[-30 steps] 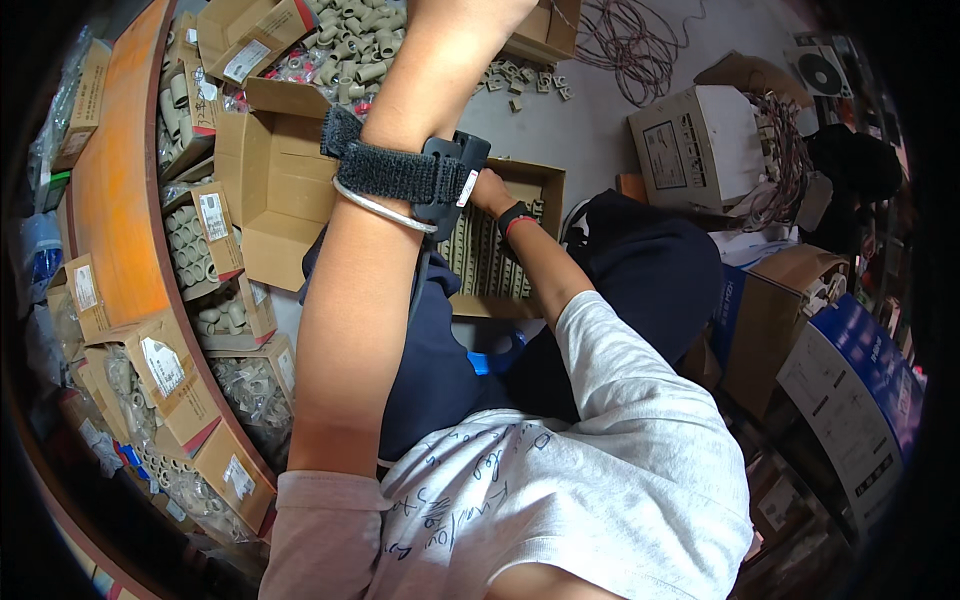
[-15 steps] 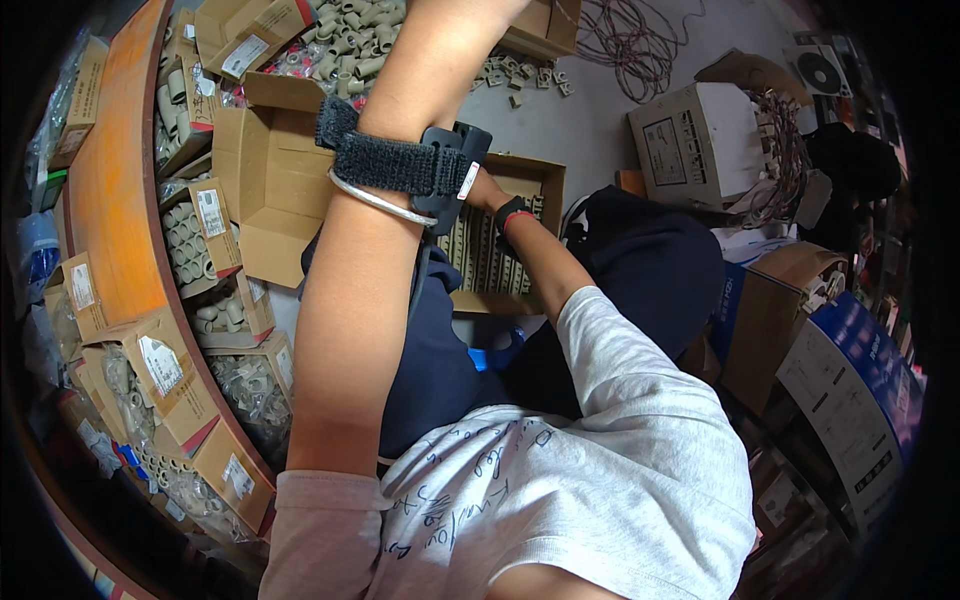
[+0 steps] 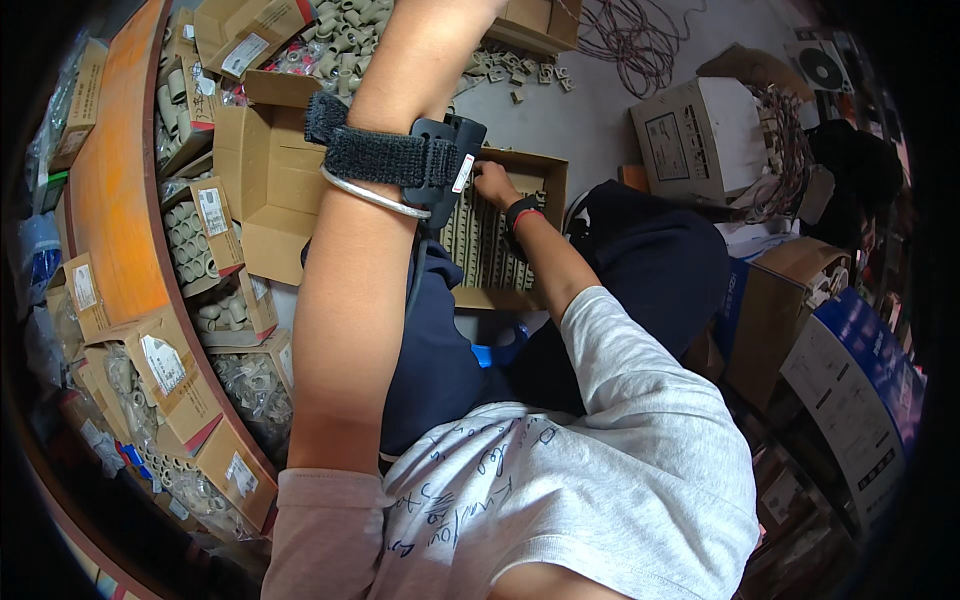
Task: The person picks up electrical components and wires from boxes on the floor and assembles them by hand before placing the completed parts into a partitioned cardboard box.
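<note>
My left arm reaches up across the picture, a black strapped device (image 3: 445, 170) with a grey cable on its wrist. Of my left hand (image 3: 445, 25) only the back part shows at the top edge; its fingers lie outside the picture. My right hand (image 3: 494, 184) is over an open cardboard box (image 3: 505, 299) between my legs, its fingers bent together. What they hold, if anything, is hidden. Inside that box stand tight rows of pale beige plastic fittings (image 3: 490, 245). A pile of loose beige pipe fittings (image 3: 345, 35) lies beyond, near my left hand.
An open box flap (image 3: 265, 190) stands left of the box. Boxes of fittings (image 3: 190, 240) line an orange board (image 3: 115, 220). Small square fittings (image 3: 520, 72) and coiled wires (image 3: 640, 50) lie on the floor ahead. A white carton (image 3: 690, 140) with cables stands right.
My right hand has come out from behind the left wrist device and shows more fully over the box. My left arm has shifted slightly left.
</note>
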`<state>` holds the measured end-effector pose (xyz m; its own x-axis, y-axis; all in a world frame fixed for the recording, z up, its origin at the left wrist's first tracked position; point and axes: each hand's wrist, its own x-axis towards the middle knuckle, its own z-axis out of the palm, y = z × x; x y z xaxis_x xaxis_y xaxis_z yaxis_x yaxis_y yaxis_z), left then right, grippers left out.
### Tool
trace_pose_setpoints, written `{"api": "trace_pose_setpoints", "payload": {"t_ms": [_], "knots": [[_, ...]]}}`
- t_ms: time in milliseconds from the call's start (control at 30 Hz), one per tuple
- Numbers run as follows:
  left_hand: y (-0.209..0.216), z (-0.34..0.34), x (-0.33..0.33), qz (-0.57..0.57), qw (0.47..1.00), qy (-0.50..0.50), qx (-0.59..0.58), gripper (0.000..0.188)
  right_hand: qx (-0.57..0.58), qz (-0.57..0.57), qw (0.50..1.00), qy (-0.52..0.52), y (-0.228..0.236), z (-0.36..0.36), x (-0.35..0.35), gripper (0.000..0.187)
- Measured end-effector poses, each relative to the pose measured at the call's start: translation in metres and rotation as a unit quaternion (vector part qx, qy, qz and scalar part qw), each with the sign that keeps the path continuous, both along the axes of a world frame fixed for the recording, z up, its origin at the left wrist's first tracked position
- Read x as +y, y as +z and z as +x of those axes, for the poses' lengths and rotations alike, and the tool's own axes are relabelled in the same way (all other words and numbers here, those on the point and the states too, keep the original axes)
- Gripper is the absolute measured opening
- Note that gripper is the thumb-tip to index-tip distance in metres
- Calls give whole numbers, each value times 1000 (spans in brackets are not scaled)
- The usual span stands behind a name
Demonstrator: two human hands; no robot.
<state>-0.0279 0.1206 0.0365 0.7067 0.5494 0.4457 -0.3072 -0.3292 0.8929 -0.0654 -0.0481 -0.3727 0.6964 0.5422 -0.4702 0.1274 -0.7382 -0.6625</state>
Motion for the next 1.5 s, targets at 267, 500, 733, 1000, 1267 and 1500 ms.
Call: {"api": "trace_pose_setpoints", "payload": {"t_ms": [267,500,733,1000,1267,1500], "knots": [[-7,5,8,35,998,0,-48,13,17,38,999,-7,-12,2,1,36],[0,-5,5,-40,997,-58,-17,15,19,50,998,-44,-22,3,-1,31],[1,-8,6,-46,997,-70,-2,14,13,26,999,-15,-16,5,2,30],[0,-6,6,-39,998,-55,-1,14,-16,8,1000,24,-11,1,6,32],[-4,-4,10,-2,998,-54,-19,14,-36,9,998,48,-4,-2,8,33],[-2,-4,8,-14,998,-53,-7,14,-38,13,999,35,-9,1,4,32]]}}
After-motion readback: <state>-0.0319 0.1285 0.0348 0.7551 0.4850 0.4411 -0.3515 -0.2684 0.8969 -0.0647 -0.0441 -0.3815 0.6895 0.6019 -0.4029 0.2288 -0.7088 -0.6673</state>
